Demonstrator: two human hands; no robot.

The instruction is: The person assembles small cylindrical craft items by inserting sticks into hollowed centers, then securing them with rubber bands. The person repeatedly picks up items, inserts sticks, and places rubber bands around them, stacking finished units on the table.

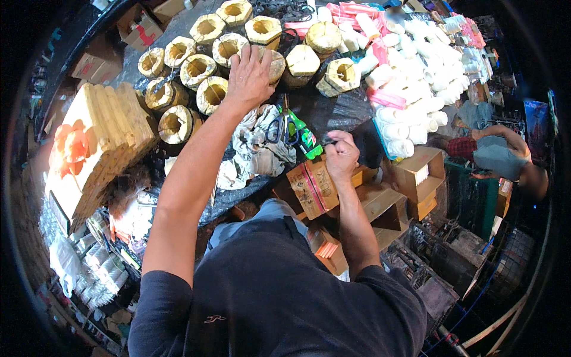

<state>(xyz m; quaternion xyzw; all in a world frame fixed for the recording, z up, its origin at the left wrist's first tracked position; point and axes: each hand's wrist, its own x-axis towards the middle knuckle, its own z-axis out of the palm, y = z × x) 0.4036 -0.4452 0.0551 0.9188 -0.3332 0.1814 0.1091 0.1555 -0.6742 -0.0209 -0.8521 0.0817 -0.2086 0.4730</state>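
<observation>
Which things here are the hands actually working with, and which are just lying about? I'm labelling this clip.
In hand:
- left hand resting on a round tan hollow block among the cluster of similar blocks
- right hand pinching a small dark object, too small to identify

Lying about:
- green-handled scissors
- crumpled white rags
- white rolls
- brown cardboard boxes

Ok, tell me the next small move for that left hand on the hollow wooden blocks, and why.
Probably close the fingers and lift the one block. The left hand lies flat, palm down, on a hollow wooden block amid its cluster, with no grip visible yet. The right hand is fisted near the scissors, seemingly pinching something small and dark.
</observation>
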